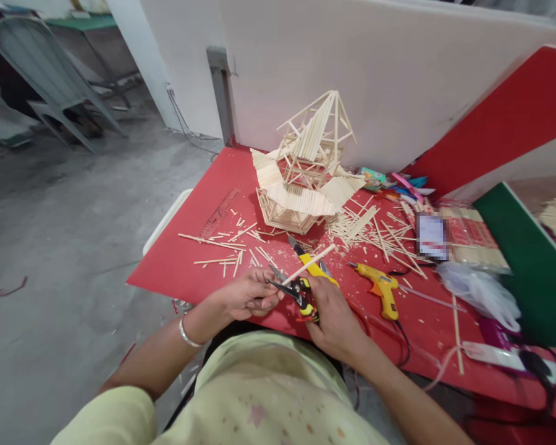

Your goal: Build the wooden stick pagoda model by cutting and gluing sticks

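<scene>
Near the table's front edge, my left hand [254,293] pinches the lower end of a thin wooden stick [311,262], which slants up to the right. My right hand [330,315] is closed on black-and-yellow pliers [300,296]; their jaws point left, beside the stick and close to my left fingertips. A yellow utility knife [311,262] lies on the table just beyond my hands, partly behind the stick. Farther back stands a pagoda-like model [301,179] built of thin sticks, with a pointed top and flared panels.
Loose sticks [366,228] are scattered on the red table [176,247]. A clear ruler [220,213] lies at the left. To the right are a yellow glue gun [380,288], a phone [432,237], a plastic bag [482,290] and a green board [528,266].
</scene>
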A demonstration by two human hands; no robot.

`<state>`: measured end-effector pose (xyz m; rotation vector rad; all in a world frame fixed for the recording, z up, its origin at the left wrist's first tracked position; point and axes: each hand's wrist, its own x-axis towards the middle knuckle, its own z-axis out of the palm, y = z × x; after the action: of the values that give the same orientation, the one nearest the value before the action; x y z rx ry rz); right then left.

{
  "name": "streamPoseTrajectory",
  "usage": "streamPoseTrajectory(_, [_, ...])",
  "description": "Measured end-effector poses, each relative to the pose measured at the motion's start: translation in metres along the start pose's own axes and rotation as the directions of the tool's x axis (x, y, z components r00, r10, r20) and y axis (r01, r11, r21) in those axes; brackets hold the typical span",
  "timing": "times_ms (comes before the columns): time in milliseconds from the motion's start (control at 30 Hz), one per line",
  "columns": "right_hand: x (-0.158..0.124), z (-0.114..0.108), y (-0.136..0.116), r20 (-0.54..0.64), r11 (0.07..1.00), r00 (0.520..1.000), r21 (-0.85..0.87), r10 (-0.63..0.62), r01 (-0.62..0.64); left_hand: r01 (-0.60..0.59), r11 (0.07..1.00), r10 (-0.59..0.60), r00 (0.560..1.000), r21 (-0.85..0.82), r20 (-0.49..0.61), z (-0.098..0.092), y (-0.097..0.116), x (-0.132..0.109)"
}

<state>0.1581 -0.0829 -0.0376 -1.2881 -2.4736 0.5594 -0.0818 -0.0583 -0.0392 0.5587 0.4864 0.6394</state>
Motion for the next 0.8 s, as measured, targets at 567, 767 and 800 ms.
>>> streamPoseTrajectory(567, [-0.003, -0.012, -0.010, 0.174, 0.927, 0.975, 0.324, 0.136, -0.188, -0.142, 0.874, 0.248, 0.953, 0.466, -0.175, 0.003, -0.001, 0.006])
streamPoseTrajectory(767, [-0.003, -0.002, -0.020, 0.153, 0.869, 0.965, 0.420, 0.214, -0.260, -0.209, 0.560, 0.514, 0.846, 0.802, -0.139, 0.013, 0.006, 0.008])
streamPoseTrajectory(800, [-0.004, 0.001, -0.019, 0.132, 0.876, 0.962, 0.398, 0.240, -0.273, -0.179, 0.564, 0.503, 0.849, 0.806, -0.164, 0.013, 0.007, 0.008])
